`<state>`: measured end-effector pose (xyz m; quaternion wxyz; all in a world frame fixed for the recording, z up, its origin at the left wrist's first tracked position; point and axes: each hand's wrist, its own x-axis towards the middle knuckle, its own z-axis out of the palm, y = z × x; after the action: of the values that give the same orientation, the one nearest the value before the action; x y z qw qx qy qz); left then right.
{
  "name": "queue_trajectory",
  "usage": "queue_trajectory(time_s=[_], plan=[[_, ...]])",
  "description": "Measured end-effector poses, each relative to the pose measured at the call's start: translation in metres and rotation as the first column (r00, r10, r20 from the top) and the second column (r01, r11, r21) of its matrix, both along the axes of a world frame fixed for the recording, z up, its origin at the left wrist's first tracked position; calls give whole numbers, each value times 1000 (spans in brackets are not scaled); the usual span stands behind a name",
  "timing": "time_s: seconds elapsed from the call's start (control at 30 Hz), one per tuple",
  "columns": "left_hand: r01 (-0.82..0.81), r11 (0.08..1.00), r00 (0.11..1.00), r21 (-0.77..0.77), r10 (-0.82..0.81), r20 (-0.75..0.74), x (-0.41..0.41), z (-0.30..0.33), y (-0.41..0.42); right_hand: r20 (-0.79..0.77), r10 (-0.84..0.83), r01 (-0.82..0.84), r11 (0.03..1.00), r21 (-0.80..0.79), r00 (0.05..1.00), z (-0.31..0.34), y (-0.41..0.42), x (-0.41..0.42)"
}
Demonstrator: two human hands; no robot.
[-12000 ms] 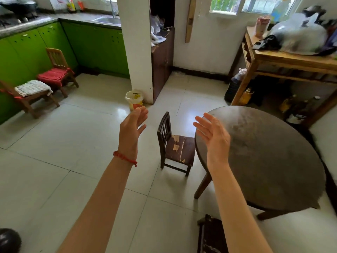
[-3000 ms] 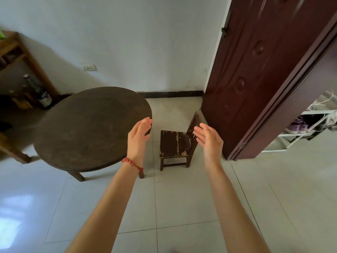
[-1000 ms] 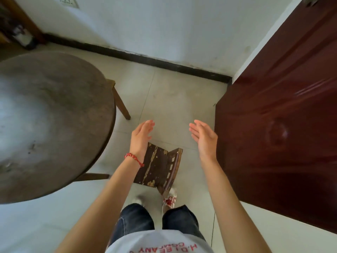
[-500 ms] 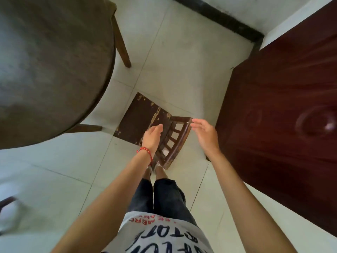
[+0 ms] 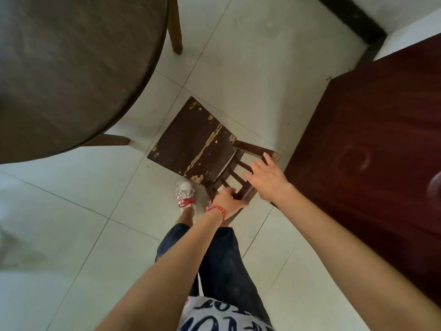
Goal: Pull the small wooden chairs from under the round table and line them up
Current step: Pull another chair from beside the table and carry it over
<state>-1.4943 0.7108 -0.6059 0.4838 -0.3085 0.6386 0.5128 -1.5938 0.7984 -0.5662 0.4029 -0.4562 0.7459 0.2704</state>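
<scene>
Pale floor tiles (image 5: 71,235) spread out under us, and we look straight down at them from our head camera. Our round table (image 5: 71,68) fills the top left, and one of its legs (image 5: 175,32) stands on the tiles. A dark red door (image 5: 370,163) is on the right, and a black strip (image 5: 353,17) runs along the bottom of the wall

Between the table and the door stands our small wooden chair (image 5: 195,144), out from under the table now. Its seat paint is chipped. We stand right behind its back, with one white shoe (image 5: 185,191) beside it

Our left hand (image 5: 229,201) curls round the near end of the chair's top rail. Our right hand (image 5: 267,177) lies flat over the rail with its fingers spread, not gripping yet. We think two hands on the rail let us lift it and carry it to the line
</scene>
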Motion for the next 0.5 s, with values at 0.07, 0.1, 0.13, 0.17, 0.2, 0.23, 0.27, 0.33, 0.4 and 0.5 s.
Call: queue_trajectory(time_s=[0.07,0.1,0.13,0.17,0.2,0.23,0.27,0.33,0.4,0.5], plan=[[42,999,999,-12,-42,-20,2,-7,3,0,56,-56,998,34,998,-11,-2,-1],[66,998,997,-16,-67,-30,2,-8,5,0,76,-76,996,52,997,-14,-3,-1],[87,996,996,-15,-88,-36,2,-10,8,3,98,-98,992,79,995,-19,-4,-1],[113,994,993,-16,-113,-46,3,-12,10,5,117,-117,987,109,993,-23,-4,-1],[148,989,987,-28,-150,-63,4,-13,13,7,134,-133,982,131,991,-27,-5,0],[186,981,978,-56,-191,-84,6,-14,17,10,154,-154,978,142,988,-30,-4,-1],[208,973,969,-96,-218,-113,9,-14,20,16,180,-181,973,143,983,-32,-4,-3],[180,969,964,-170,-209,-166,14,-14,24,26,240,-241,964,111,970,-35,-2,-8],[152,958,958,-243,-204,-203,18,-13,25,23,282,-283,958,40,959,-34,1,-9],[151,923,939,-354,-246,-242,21,-13,19,-12,307,-307,950,-53,952,-31,-5,-11]])
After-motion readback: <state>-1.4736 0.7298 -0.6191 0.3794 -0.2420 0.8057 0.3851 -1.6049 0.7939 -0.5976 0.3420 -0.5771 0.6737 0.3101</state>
